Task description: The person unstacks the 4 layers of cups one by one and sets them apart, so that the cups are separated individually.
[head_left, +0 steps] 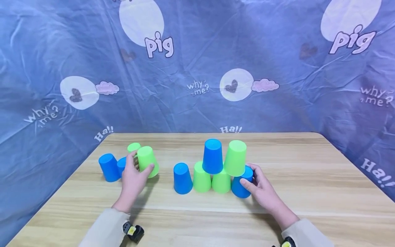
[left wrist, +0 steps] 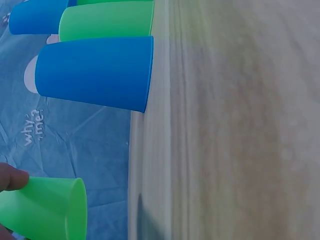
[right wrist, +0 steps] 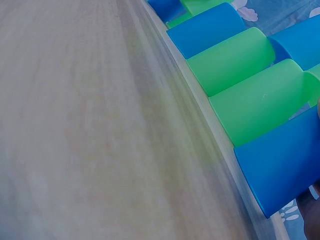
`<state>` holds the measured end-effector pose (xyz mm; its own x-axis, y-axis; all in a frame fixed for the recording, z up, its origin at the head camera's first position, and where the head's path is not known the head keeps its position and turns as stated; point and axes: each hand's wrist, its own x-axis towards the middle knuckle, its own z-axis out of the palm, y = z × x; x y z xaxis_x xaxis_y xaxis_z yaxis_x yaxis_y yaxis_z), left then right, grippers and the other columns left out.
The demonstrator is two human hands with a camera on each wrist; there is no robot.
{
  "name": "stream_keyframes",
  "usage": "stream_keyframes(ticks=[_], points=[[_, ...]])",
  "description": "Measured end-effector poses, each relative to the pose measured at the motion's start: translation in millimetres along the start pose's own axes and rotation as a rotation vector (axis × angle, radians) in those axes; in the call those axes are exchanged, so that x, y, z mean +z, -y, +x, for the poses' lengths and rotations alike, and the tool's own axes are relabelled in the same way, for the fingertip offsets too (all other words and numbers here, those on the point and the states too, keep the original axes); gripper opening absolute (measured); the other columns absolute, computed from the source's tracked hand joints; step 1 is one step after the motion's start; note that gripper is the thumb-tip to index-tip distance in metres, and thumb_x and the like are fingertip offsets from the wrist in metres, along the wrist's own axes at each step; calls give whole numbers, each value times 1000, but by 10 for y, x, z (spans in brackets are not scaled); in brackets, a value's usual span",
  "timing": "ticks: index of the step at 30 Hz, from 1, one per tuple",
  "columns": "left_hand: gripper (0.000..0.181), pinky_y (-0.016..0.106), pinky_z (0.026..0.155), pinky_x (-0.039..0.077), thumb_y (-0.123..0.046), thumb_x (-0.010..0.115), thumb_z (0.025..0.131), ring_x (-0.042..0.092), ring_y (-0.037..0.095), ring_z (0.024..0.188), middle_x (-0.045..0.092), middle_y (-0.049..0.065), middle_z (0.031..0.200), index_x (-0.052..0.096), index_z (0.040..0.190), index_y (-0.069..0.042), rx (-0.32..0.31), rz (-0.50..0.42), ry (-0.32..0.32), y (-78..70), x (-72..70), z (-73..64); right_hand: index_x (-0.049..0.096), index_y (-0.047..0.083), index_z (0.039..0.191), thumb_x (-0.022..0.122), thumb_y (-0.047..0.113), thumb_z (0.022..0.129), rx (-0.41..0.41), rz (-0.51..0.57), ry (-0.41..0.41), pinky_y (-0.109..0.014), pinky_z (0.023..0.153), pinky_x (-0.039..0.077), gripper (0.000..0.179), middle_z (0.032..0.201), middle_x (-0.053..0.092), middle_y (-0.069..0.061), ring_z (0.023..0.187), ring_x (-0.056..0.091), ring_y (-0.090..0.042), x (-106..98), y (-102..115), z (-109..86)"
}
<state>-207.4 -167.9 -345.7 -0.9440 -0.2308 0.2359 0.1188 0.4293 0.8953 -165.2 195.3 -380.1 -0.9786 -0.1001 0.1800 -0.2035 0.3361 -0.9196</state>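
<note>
My left hand (head_left: pixel 133 180) holds an upside-down green cup (head_left: pixel 147 161) above the table, thumb on its near side. In the left wrist view that green cup (left wrist: pixel 42 207) is tilted, its rim apart from the wood. Four upturned cups form a row: a blue cup (head_left: pixel 182 179), a green cup (head_left: pixel 202 178), another green cup (head_left: pixel 221 181) and a blue cup (head_left: pixel 240 188). My right hand (head_left: pixel 263 192) grips the rightmost blue one, thumb in front, fingers partly hidden behind. On top of the row stand a blue cup (head_left: pixel 213 156) and a green cup (head_left: pixel 235 157).
At the table's left are a blue cup (head_left: pixel 109 168), a second blue cup (head_left: pixel 121 164) partly behind my left hand, and a green cup (head_left: pixel 134 147) behind it. The wooden table (head_left: pixel 197 223) ends at a blue printed cloth (head_left: pixel 191 51).
</note>
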Motion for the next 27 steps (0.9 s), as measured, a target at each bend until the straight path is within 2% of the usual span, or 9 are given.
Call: stream_keyframes(ticks=[6, 13, 18, 27], points=[[69, 52, 99, 38, -9, 64, 84, 42, 41, 123, 41, 28, 134, 23, 139, -4, -40, 38, 40, 36, 49, 87, 29, 1, 133, 53, 19, 94, -4, 6, -9, -58, 102, 31, 49, 135, 39, -21, 127, 37, -40, -1, -6, -4], [68, 56, 103, 31, -8, 63, 85, 36, 43, 126, 37, 29, 136, 21, 138, -4, -113, 60, 64, 97, 92, 141, 29, 2, 133, 53, 20, 94, -2, 3, -10, -58, 102, 31, 49, 135, 40, -21, 127, 37, -40, 3, -9, -3], [67, 56, 104, 29, -6, 63, 84, 34, 44, 127, 35, 30, 137, 20, 137, -3, -155, 28, 54, 131, 121, 156, 29, 2, 133, 53, 20, 94, -8, 4, -9, -58, 102, 31, 49, 135, 40, -21, 127, 37, -40, 6, -13, -2], [67, 56, 105, 27, -2, 62, 84, 32, 44, 127, 34, 32, 136, 20, 136, -2, -172, 11, 31, 177, 166, 178, 30, 2, 133, 53, 18, 94, -21, 6, -13, -58, 102, 32, 48, 133, 41, -20, 125, 39, -39, 13, -16, -10]])
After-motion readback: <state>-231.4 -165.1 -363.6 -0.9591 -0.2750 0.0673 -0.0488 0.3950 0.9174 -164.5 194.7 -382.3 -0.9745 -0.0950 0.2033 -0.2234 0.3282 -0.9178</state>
